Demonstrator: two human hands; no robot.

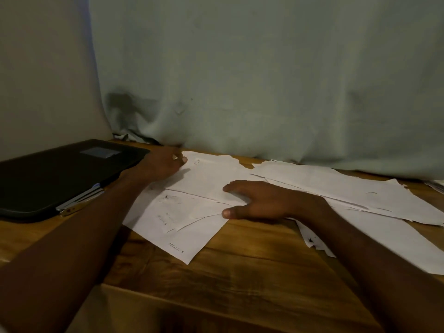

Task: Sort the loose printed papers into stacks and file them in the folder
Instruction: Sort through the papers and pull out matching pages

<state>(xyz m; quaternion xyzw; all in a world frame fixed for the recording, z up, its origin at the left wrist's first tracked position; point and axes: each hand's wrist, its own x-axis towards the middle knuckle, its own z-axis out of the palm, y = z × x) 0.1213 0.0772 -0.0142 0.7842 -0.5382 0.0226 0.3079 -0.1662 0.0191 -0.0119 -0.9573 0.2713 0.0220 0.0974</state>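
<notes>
**Loose sheets fanned on worktop, folder waiting at left**

Printed papers (pixel 206 188) lie overlapped across the wooden worktop (pixel 240 267), from frame centre out to the right edge; a second spread (pixel 336 186) sits at centre right. Black zip folder (pixel 60 174) lies flat at middle left, closed or nearly so, with white page edges showing at its near corner.

Left hand (pixel 161 164) reaches to the far corner of the centre sheet, just beside the folder; fingers curled at the paper edge, but whether the grip actually pinches it cannot be told. Right hand (pixel 264 200) rests flat on the centre sheets, fingers spread and straight, pinning them.

Handling judgement: sheets are light, limp, slippery against each other, some with ragged edges. Best taken at a free corner or edge, the other palm holding the pile steady. Sorting looks barely begun.
</notes>
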